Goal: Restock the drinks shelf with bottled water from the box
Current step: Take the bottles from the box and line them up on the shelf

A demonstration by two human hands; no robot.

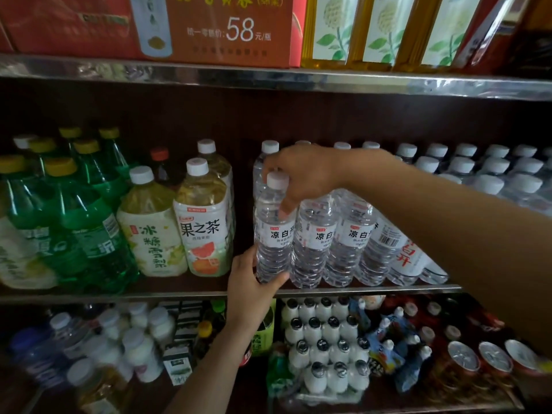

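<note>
1. Left hand [254, 282], nearest, cups the base of the water bottle [273, 231] at the shelf edge [373, 286].
2. Right hand [301, 177] pinches its neck.
3. Risk: tilting could topple the row of water bottles [343, 240] right of both hands.

Left hand [254, 279] gripping low; right hand [301, 177] pinching above.

Water btls [328, 234] right of tea btls [179, 225]
</note>
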